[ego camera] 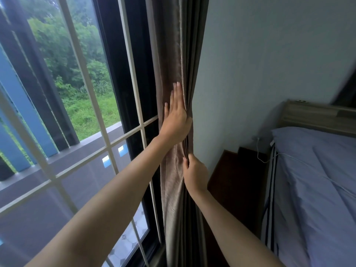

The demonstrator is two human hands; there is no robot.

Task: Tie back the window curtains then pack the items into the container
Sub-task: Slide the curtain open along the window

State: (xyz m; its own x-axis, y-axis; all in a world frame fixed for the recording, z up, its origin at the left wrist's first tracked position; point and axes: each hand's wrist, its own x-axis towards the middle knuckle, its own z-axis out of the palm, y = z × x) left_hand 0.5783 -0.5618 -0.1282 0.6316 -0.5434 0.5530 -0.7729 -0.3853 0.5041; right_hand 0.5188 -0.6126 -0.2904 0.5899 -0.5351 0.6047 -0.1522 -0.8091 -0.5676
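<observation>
L hand [176, 120] lies flat, fingers straight, pressing the bunched curtain [173, 54]. R hand [194, 173] pinches its folds just below, beside the window [81, 116].

Wooden-framed bed [308, 117], pale blue bedding [317, 189] on it, white cable [289, 157] across the bedding

Both bare forearms reach forward and upward, the left one higher. The left hand [176, 114] is flat, fingers straight and close together, pointing up, its palm pressed on the curtain [173, 182]. Below it, the right hand [194, 172] has curled fingers and pinches a fold of that curtain.
</observation>
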